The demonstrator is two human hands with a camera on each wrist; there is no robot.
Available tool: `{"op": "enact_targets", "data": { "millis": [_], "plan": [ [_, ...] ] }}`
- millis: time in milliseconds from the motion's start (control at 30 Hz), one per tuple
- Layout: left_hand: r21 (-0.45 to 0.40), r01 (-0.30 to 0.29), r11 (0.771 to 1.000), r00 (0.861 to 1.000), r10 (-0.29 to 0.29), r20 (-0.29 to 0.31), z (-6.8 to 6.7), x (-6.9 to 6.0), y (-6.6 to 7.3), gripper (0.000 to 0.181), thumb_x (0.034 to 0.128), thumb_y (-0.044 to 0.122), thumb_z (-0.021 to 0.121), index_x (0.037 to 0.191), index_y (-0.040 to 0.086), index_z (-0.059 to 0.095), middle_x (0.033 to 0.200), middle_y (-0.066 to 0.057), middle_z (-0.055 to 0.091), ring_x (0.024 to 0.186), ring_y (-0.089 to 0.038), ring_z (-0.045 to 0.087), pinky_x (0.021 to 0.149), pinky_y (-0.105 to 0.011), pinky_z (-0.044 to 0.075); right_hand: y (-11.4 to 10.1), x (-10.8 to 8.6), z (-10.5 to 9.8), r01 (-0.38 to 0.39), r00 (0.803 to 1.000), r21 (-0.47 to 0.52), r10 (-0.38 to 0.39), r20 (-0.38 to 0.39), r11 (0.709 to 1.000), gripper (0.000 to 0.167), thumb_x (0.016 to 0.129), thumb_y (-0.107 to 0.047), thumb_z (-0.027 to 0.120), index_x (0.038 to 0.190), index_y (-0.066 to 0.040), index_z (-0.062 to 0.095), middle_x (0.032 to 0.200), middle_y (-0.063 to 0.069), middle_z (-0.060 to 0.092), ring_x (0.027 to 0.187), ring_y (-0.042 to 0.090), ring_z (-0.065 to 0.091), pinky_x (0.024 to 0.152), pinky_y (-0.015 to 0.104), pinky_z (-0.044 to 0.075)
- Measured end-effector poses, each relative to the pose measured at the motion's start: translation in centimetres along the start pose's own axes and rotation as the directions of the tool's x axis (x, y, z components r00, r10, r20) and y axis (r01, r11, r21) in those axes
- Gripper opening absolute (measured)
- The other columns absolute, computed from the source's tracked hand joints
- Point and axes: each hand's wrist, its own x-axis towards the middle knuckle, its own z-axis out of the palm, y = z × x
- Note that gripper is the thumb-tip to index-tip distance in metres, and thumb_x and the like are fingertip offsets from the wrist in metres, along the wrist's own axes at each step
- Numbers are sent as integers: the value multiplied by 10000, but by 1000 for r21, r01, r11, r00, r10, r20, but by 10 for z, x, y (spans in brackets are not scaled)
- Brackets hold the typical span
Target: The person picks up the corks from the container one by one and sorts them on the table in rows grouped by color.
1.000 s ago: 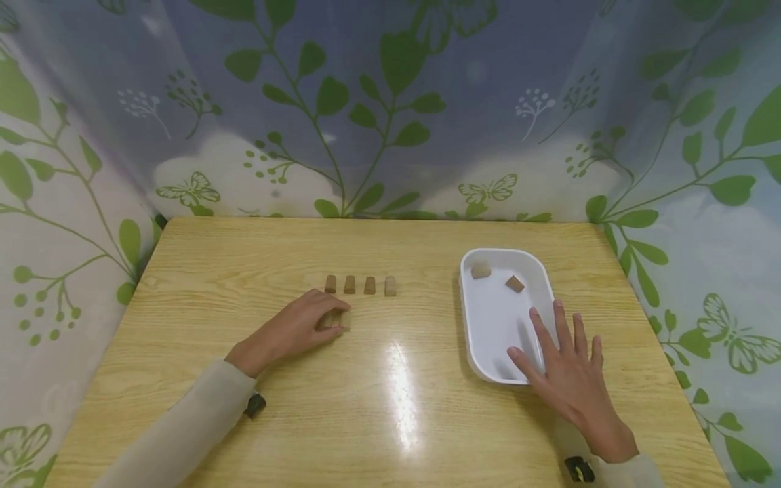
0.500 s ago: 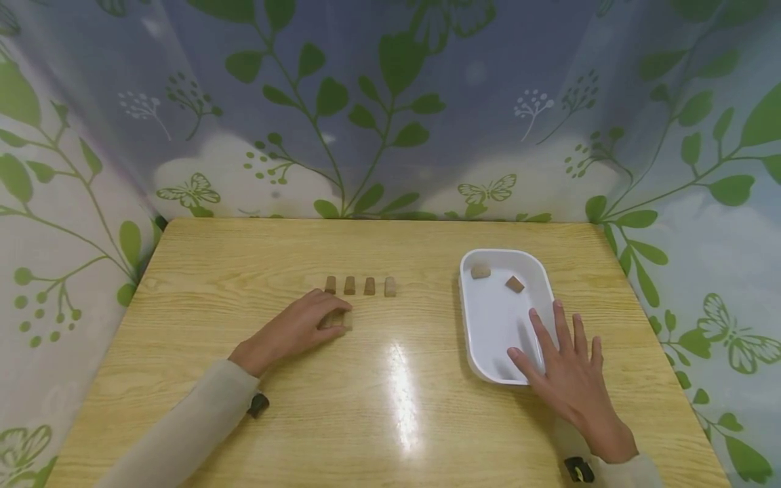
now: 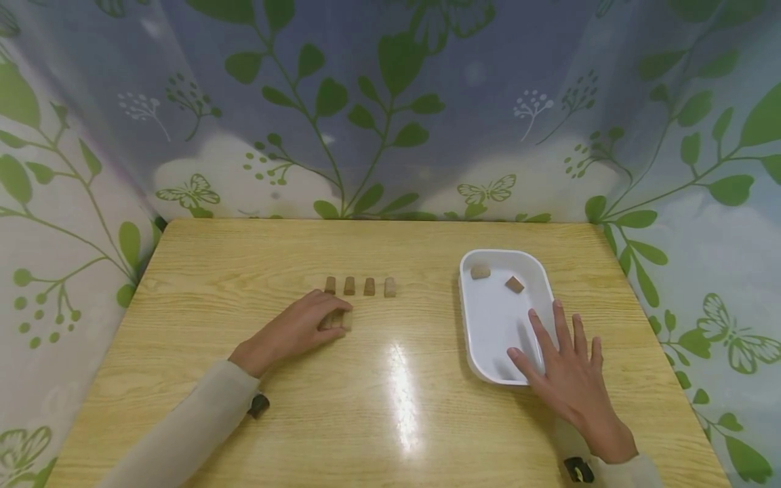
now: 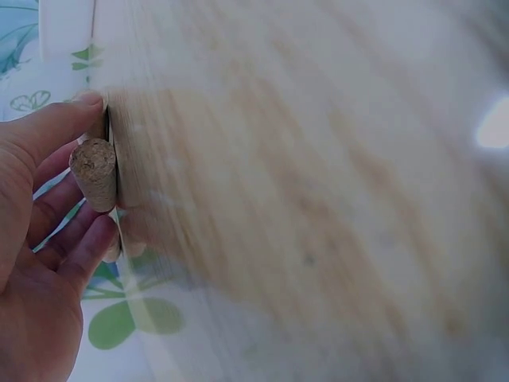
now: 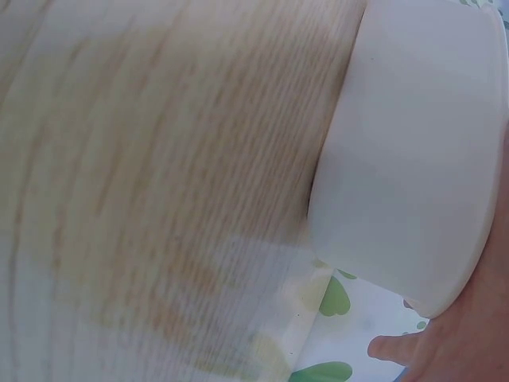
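Left hand (image 3: 295, 329): fingers curled, pinching a pale cork (image 3: 348, 321) on the tabletop (image 3: 256, 251); second cork (image 4: 93, 173) lies inside the grasp. Beyond: row of four corks (image 3: 350, 285), apparently finished; nearer row seems partly formed. Two corks (image 3: 480, 272) remain in white tray (image 3: 503, 251). Right hand (image 3: 570, 379) over its right rim, fingers spread, gripping nothing.

Across the lower half of the head view we see a wood-grained tabletop (image 3: 427, 244), glossy enough to glare at lower centre. The tray (image 3: 464, 318) at right looks to us like smooth white plastic with a soft sheen. At left in the left wrist view, the stopper (image 4: 94, 177) has a rough, pitted, cork-like end. Back in the head view, we take the backdrop (image 3: 390, 163) up top for matt printed cloth, the sleeve (image 3: 189, 423) at lower left for matt fabric.
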Motion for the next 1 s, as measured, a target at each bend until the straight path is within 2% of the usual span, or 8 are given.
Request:
{"op": "enact_targets", "data": {
  "millis": [300,700,1000],
  "plan": [
    [-5,-9,1000,1000,9,-14,0,-1,0,448,1036,311,776,1434,128,683,1375,-28,719,1264,-247,630,1091,-489,541,-1,0,0,0,1000,-8,0,0,1000,852,1045,-613,608,1720,-173,333,1829,221,61,1594,656,139,1125,944,129],
    [14,-25,1000,1000,25,-16,4,3,2,459,1032,338,775,1417,103,689,1376,-51,724,1337,-290,634,1173,-513,512,0,1,1,-3,1000,-10,3,10,1000,846,1049,-618,598,1715,-165,342,1829,221,51,1592,656,136,1132,941,120],
    [23,-27,999,999,27,-32,5,3,3,461,1025,345,786,1413,116,688,1373,-45,720,1336,-289,637,1166,-513,520,1,1,1,-3,1000,-11,3,7,1000,847,1047,-620,598,1712,-160,345,1828,226,50,1592,660,131,1130,946,120]
  ]
}}
